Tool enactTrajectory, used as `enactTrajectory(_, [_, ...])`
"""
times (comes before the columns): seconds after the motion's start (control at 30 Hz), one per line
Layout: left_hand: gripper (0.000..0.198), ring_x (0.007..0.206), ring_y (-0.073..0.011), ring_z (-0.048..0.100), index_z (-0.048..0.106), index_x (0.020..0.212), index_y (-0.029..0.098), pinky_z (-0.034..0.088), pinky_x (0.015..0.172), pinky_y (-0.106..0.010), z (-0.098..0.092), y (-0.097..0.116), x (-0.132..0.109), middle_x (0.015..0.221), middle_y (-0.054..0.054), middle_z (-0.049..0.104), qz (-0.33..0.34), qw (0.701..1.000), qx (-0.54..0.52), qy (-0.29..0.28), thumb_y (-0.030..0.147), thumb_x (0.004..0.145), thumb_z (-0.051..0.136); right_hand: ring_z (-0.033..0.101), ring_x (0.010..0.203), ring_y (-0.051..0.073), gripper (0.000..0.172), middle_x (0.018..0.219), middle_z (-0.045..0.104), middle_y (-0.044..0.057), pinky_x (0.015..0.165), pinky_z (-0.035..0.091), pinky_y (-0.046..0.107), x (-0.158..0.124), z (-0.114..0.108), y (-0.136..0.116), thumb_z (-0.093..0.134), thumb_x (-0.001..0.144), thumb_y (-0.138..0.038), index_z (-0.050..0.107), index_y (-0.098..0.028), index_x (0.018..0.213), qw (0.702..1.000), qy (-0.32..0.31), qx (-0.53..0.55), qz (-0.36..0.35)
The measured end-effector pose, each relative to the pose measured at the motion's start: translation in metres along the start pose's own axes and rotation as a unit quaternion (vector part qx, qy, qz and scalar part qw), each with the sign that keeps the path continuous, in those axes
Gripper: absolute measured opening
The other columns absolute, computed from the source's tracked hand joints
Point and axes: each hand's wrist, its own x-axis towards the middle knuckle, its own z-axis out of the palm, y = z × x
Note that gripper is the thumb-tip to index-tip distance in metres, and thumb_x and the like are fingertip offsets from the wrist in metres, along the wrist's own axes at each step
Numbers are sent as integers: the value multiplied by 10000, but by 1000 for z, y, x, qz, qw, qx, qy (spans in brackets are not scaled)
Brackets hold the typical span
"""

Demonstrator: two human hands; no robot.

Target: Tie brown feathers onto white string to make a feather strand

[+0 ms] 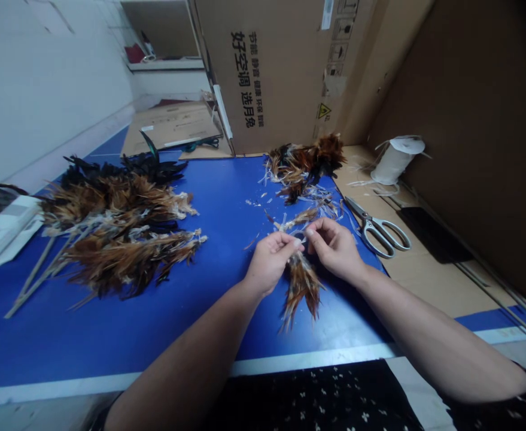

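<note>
Between my two hands hangs a bunch of brown feathers (302, 287), its tips pointing toward me over the blue tabletop (218, 209). My left hand (272, 258) pinches the top of the bunch with thumb and forefinger. My right hand (334, 246), thumb against forefinger, grips a thin whitish strand close to the left fingertips; the exact hold is partly hidden. Just beyond my fingers lie loose feathers (305, 215) and pale strips. Scissors (379, 230) with grey handles rest to the right of my right hand.
Large piles of brown and black feathers (119, 251) cover the left side, beside thin sticks (38, 281). Another feather heap (307, 160) lies at the back. A spool of white ribbon (397, 160) and a black phone-like slab (433, 234) sit on cardboard at right. A cardboard box (285, 72) stands behind.
</note>
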Motion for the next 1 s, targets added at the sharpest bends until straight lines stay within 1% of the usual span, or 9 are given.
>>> enactTrajectory(0.17, [264,696,-137,639,739,833,135,480,730,-270,1,1,0,765,-59,739,-3,1000,19,1,341,735,872,567,553,151,382,642,628,-2,550,449,282,4,-5,-1,657,941,-577,609,-199,915,999,-13,-43,9])
enactTrajectory(0.3, [250,643,-118,579,716,804,142,448,675,-252,0,2,0,714,-29,695,8,999,47,27,357,772,839,566,616,165,429,696,659,44,602,436,292,18,-44,-19,500,1023,-531,634,-185,808,970,-54,-237,-24])
enactTrajectory(0.37, [273,624,-108,548,700,787,141,426,645,-239,-1,3,0,698,-17,666,11,998,47,29,379,778,833,556,624,173,371,726,657,60,621,416,302,23,-74,-28,505,1020,-458,647,-181,821,912,-57,-404,-37])
enactTrajectory(0.47, [322,607,-97,518,680,777,140,402,618,-226,-1,4,1,684,-5,636,9,999,33,32,421,770,837,628,715,222,296,880,705,131,688,426,328,24,-122,-28,549,985,-406,695,-154,933,795,-40,-605,5])
enactTrajectory(0.53, [347,595,-96,507,670,785,144,398,607,-224,-1,4,1,679,-1,628,-1,999,14,33,446,763,840,663,787,271,354,907,708,186,719,431,347,19,-148,-17,541,984,-429,699,-117,930,720,-79,-687,57])
enactTrajectory(0.6, [368,583,-97,504,661,776,146,398,598,-227,1,4,1,671,-1,622,-12,999,-4,29,469,761,838,677,834,298,370,903,715,204,749,437,356,14,-166,-3,555,968,-441,696,-106,903,684,-125,-714,87])
enactTrajectory(0.7, [395,572,-97,505,648,746,145,399,592,-232,4,6,0,660,-4,613,-18,999,-30,21,494,759,833,677,842,279,367,916,728,180,758,441,341,9,-176,11,532,969,-459,684,-131,909,700,-138,-694,92])
enactTrajectory(0.83, [399,591,-103,527,651,762,143,425,619,-240,5,6,-1,676,-9,624,-26,998,-55,27,486,737,852,663,780,247,445,878,725,160,693,426,323,8,-172,10,464,978,-538,670,-160,866,724,-142,-667,98])
enactTrajectory(1.0, [397,597,-105,541,649,767,140,429,626,-242,5,2,0,681,-10,631,-25,996,-75,32,465,722,873,643,672,240,442,783,708,155,567,368,320,15,-163,1,538,885,-574,669,-162,791,711,-114,-673,170])
